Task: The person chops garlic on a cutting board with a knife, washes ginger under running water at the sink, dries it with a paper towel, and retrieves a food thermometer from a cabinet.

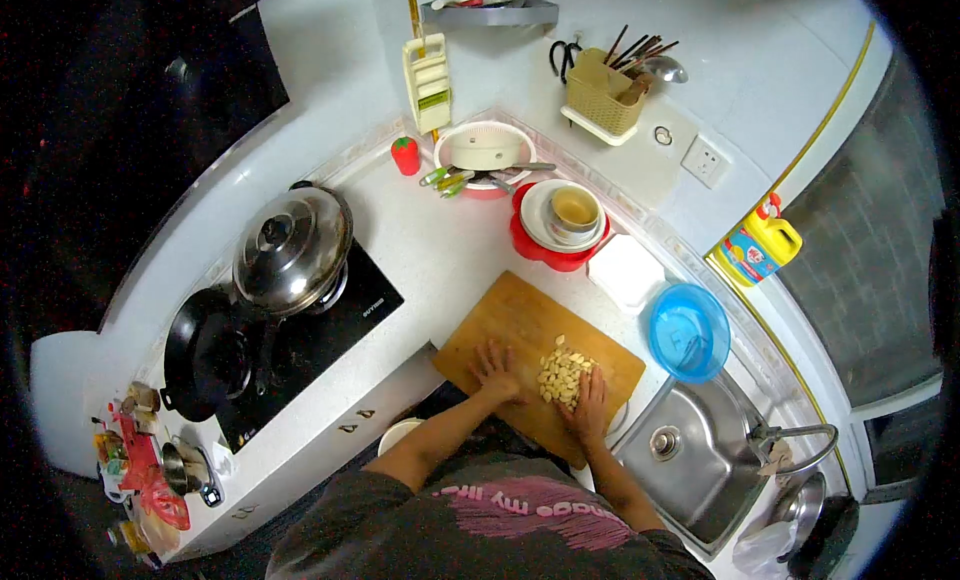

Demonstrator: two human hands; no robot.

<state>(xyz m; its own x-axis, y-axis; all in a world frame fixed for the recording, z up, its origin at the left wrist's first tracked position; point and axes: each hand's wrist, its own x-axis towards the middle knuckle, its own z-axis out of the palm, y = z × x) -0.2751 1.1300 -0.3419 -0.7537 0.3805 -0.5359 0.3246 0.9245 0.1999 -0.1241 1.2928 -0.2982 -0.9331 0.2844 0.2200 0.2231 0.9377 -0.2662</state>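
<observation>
A wooden cutting board (pixel 510 315) lies at an angle on the white counter, jutting over its front edge. Small pale pieces, which look like peeled garlic cloves (pixel 562 372), form a loose pile on its right half. My left hand (pixel 495 372) rests flat on the board, fingers spread, left of the pile. At the pile's right edge, my right hand (pixel 590 405) lies with its fingers stretched out against the pieces, gripping none that I can see.
To the left, a gas stove (pixel 365 290) carries a lidded pot (pixel 290 250) and a black wok (pixel 205 355). A blue basin (pixel 690 332) stands beside the steel sink (pixel 700 460) at the right. Behind the board are a red basin (pixel 530 242) with stacked bowls and a white box (pixel 626 272).
</observation>
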